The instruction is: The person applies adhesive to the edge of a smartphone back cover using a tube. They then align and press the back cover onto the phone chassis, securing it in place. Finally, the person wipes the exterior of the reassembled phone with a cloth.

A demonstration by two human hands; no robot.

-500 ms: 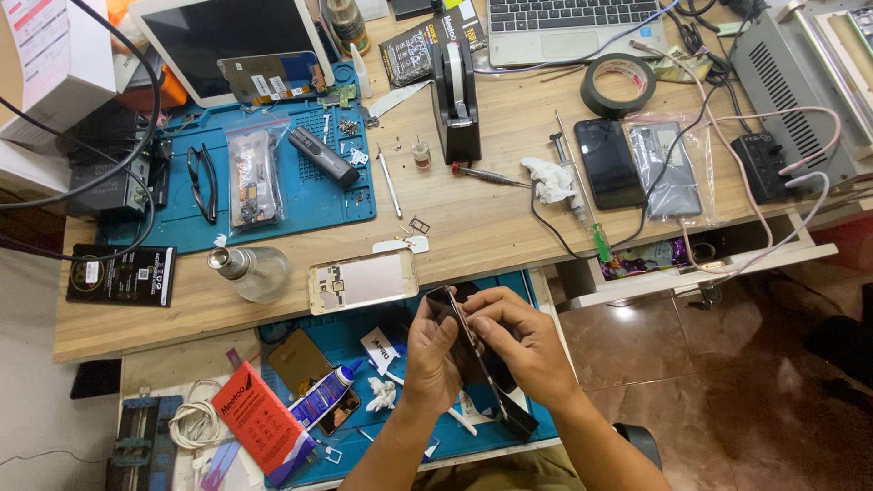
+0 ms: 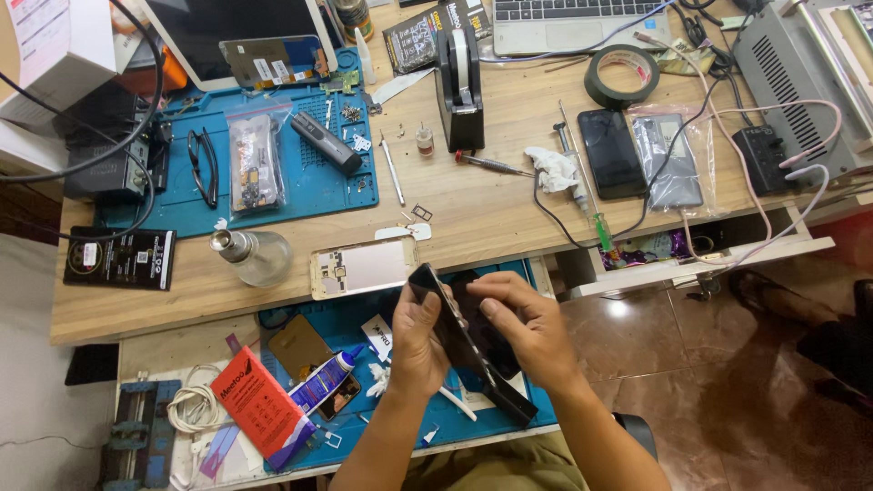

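Both hands grip a thin black screen panel (image 2: pixel 468 341), tilted on edge between the left hand (image 2: pixel 416 344) and right hand (image 2: pixel 526 327); likely light, stiff, fragile, best held by its edges

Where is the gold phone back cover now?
The gold phone back cover lies on the wooden desk, right of the glass bottle and just above the left hand.

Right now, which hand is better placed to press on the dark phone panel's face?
Right hand, probably: its fingers already lie on the dark phone panel, while the left hand grips the panel's edge and supports it.
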